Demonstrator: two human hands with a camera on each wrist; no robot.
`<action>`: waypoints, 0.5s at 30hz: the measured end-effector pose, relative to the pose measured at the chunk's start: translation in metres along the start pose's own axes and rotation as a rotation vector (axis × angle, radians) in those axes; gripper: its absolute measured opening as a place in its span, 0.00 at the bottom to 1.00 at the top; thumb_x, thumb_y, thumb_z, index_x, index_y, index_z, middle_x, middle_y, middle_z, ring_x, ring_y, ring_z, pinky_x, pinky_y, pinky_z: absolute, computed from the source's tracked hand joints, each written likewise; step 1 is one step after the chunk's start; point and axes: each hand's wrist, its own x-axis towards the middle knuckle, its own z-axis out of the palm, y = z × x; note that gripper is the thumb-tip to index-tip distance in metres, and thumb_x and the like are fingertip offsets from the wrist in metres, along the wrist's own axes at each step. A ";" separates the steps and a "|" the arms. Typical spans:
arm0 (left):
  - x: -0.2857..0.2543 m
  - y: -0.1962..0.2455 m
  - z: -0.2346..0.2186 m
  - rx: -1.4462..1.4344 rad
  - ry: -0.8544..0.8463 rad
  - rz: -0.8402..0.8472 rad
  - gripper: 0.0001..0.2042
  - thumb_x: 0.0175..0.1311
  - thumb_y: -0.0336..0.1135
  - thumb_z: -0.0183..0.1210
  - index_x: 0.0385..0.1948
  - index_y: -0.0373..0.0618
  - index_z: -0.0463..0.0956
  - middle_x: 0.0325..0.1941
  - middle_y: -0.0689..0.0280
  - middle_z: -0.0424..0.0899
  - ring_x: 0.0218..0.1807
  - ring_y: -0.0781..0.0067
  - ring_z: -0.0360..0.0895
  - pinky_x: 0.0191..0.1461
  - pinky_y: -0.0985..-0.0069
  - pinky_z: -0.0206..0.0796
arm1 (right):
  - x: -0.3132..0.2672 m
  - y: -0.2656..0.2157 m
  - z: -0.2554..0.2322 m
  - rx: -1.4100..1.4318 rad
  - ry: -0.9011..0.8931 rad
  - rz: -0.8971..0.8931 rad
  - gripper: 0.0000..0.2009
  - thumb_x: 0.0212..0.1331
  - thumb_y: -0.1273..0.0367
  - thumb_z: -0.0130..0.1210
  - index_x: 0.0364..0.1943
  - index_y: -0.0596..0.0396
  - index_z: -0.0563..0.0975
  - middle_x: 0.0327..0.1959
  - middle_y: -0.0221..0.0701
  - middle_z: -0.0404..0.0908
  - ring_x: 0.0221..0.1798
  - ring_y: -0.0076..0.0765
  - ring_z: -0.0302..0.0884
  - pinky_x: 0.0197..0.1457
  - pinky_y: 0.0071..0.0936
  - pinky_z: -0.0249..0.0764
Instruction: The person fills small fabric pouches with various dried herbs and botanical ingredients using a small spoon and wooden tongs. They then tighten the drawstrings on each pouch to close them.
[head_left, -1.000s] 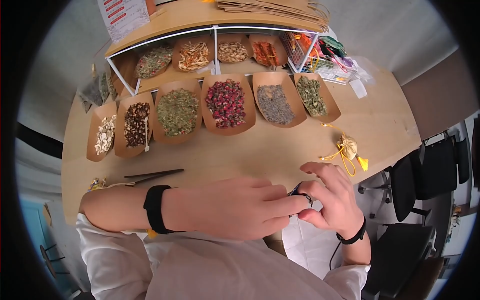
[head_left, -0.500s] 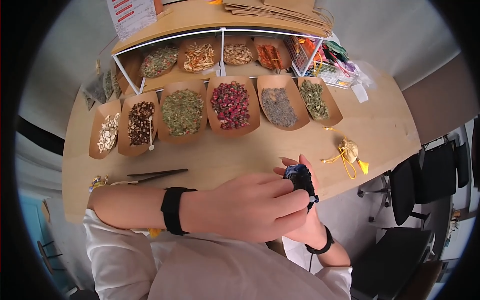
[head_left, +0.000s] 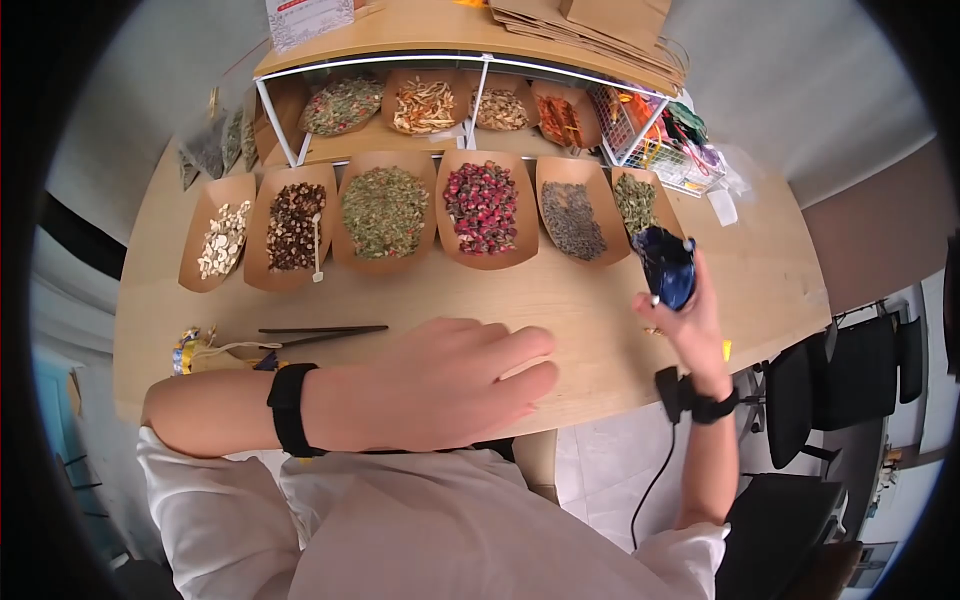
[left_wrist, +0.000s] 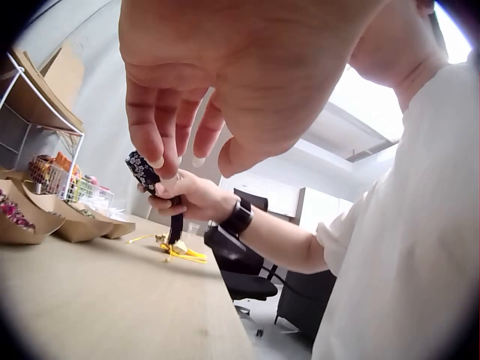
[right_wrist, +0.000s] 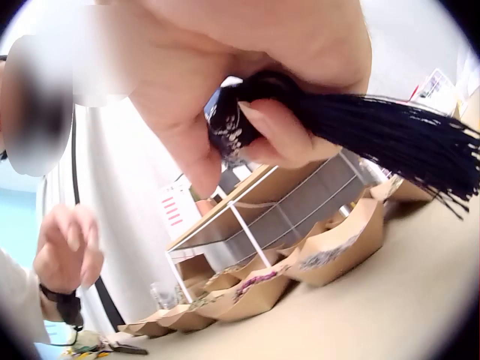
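My right hand (head_left: 697, 325) grips a small dark blue patterned pouch (head_left: 668, 268) above the table's right side, near the tray of green leaves (head_left: 634, 200). A long dark tassel (right_wrist: 390, 139) hangs from it, seen close up in the right wrist view. My left hand (head_left: 450, 385) is held over the table's front edge with nothing in it, its fingers loosely bent, apart from the pouch. In the left wrist view the pouch (left_wrist: 142, 171) appears beyond the left fingertips. A gold pouch with yellow cords (left_wrist: 174, 246) lies on the table below the right hand.
Paper trays of dried flowers and herbs, such as the rose tray (head_left: 487, 262), line the table's back. Behind them stands a white-framed shelf (head_left: 482, 100) with more trays and a wire basket (head_left: 690, 180). Black tweezers (head_left: 325, 331) lie at front left beside another small pouch (head_left: 187, 352).
My right hand has moved away from the left, to the right and toward the trays, carrying the dark pouch. The left hand has let go of the pouch and shifted left.
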 end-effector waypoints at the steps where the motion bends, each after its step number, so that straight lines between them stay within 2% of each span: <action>1: -0.007 -0.001 0.000 0.002 0.003 -0.001 0.14 0.55 0.34 0.68 0.41 0.47 0.78 0.49 0.64 0.76 0.35 0.68 0.79 0.37 0.70 0.72 | 0.012 0.000 -0.008 0.012 -0.044 0.033 0.30 0.51 0.80 0.68 0.60 0.56 0.69 0.46 0.23 0.76 0.45 0.17 0.71 0.50 0.18 0.71; 3: -0.019 -0.001 0.001 0.037 -0.102 -0.052 0.13 0.55 0.34 0.67 0.41 0.47 0.76 0.46 0.66 0.76 0.33 0.68 0.79 0.36 0.71 0.70 | 0.036 -0.003 -0.017 0.019 -0.090 0.063 0.30 0.50 0.80 0.69 0.60 0.56 0.69 0.45 0.23 0.77 0.44 0.17 0.73 0.49 0.18 0.72; 6: -0.029 -0.002 0.002 0.060 -0.079 -0.076 0.15 0.55 0.35 0.67 0.42 0.47 0.75 0.43 0.67 0.75 0.32 0.69 0.78 0.36 0.71 0.70 | 0.073 -0.009 -0.023 -0.172 -0.173 0.003 0.31 0.48 0.76 0.72 0.59 0.57 0.70 0.42 0.25 0.79 0.43 0.20 0.76 0.49 0.21 0.74; 8: -0.031 -0.001 0.000 0.071 -0.072 -0.082 0.15 0.55 0.35 0.67 0.42 0.47 0.74 0.42 0.67 0.74 0.31 0.69 0.77 0.36 0.71 0.70 | 0.095 -0.015 -0.023 -0.426 -0.314 0.043 0.31 0.47 0.72 0.74 0.57 0.58 0.72 0.41 0.26 0.81 0.42 0.23 0.78 0.51 0.26 0.76; 9: -0.033 -0.001 -0.001 0.082 -0.077 -0.085 0.15 0.55 0.35 0.67 0.42 0.47 0.74 0.41 0.68 0.74 0.31 0.69 0.77 0.35 0.71 0.69 | 0.103 -0.019 -0.021 -0.482 -0.358 0.030 0.32 0.45 0.68 0.75 0.57 0.56 0.72 0.44 0.30 0.81 0.46 0.28 0.78 0.53 0.27 0.75; 10: -0.034 -0.001 -0.001 0.080 -0.070 -0.089 0.15 0.55 0.35 0.67 0.42 0.47 0.74 0.41 0.68 0.74 0.31 0.69 0.77 0.35 0.71 0.69 | 0.112 -0.019 -0.019 -0.488 -0.363 0.030 0.32 0.45 0.68 0.75 0.57 0.56 0.72 0.44 0.30 0.81 0.46 0.28 0.78 0.53 0.27 0.75; 12: -0.036 -0.002 0.000 0.086 -0.088 -0.097 0.15 0.54 0.35 0.67 0.40 0.47 0.74 0.38 0.68 0.73 0.30 0.69 0.76 0.35 0.72 0.69 | 0.125 -0.024 -0.009 -0.886 -0.405 -0.115 0.34 0.43 0.68 0.74 0.59 0.56 0.72 0.45 0.36 0.83 0.48 0.37 0.81 0.56 0.33 0.76; 13: -0.037 -0.002 -0.001 0.084 -0.083 -0.100 0.15 0.54 0.35 0.67 0.40 0.47 0.74 0.38 0.68 0.73 0.30 0.69 0.76 0.35 0.72 0.69 | 0.128 -0.028 -0.006 -0.993 -0.422 -0.127 0.34 0.43 0.67 0.73 0.58 0.57 0.73 0.48 0.42 0.83 0.52 0.48 0.82 0.58 0.39 0.76; 15: -0.039 -0.003 -0.002 0.080 -0.072 -0.097 0.15 0.53 0.35 0.68 0.40 0.46 0.74 0.36 0.68 0.73 0.29 0.69 0.76 0.34 0.71 0.69 | 0.140 -0.025 -0.001 -1.090 -0.446 -0.156 0.33 0.44 0.67 0.73 0.58 0.57 0.73 0.50 0.44 0.82 0.53 0.51 0.81 0.59 0.39 0.76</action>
